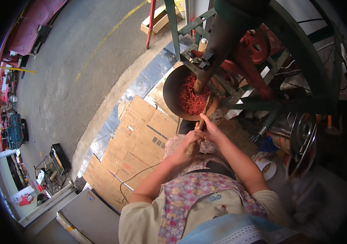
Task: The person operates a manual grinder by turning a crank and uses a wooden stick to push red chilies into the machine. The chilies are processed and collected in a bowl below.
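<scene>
Both my hands grip a wooden stick (202,115) whose far end reaches into a dark round bowl (171,92) of red shredded chillies (190,97). My left hand (189,142) wraps the stick's near end. A little higher up, my right hand (207,127) grips the shaft close to the bowl's rim. A thick dark pestle (216,51) from the green-framed machine (295,49) comes down into the chillies just beyond the stick's tip.
Flattened cardboard sheets (135,142) cover the ground left of the bowl. A red wheel (256,46) sits on the machine. Metal pots (299,130) and a white dish (267,167) stand at right. A grey road (72,53) runs left; a metal box (90,215) lies lower left.
</scene>
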`<state>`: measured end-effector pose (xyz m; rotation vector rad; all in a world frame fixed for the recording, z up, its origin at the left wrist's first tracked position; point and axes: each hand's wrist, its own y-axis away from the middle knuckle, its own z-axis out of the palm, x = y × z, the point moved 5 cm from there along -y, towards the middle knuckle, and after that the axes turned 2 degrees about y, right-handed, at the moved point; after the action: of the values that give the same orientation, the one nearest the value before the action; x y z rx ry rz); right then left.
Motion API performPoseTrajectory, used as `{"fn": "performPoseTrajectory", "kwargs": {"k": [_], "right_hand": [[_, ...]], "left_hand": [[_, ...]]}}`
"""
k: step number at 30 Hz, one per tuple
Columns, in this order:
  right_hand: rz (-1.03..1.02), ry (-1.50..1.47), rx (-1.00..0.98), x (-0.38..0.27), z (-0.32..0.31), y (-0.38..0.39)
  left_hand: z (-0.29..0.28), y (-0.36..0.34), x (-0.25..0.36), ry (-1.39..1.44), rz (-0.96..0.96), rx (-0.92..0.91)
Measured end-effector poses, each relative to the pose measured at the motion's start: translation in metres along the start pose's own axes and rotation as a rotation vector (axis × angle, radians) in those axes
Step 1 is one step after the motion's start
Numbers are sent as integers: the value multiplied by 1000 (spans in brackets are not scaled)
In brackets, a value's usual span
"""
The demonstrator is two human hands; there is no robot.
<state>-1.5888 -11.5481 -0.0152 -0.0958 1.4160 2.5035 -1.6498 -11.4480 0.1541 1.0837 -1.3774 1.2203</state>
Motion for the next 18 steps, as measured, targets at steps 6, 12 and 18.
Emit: {"fn": "performPoseTrajectory", "kwargs": {"k": [6,12,18], "right_hand": [[102,-21,-144,32,15,3],[197,20,27,29,-41,-36],[182,-116,-152,13,-30,1]], "left_hand": [[-13,16,20,-137,71,-131],[29,-12,-18,-238,7,-365],[36,-20,2,-209,-48,-382]]}}
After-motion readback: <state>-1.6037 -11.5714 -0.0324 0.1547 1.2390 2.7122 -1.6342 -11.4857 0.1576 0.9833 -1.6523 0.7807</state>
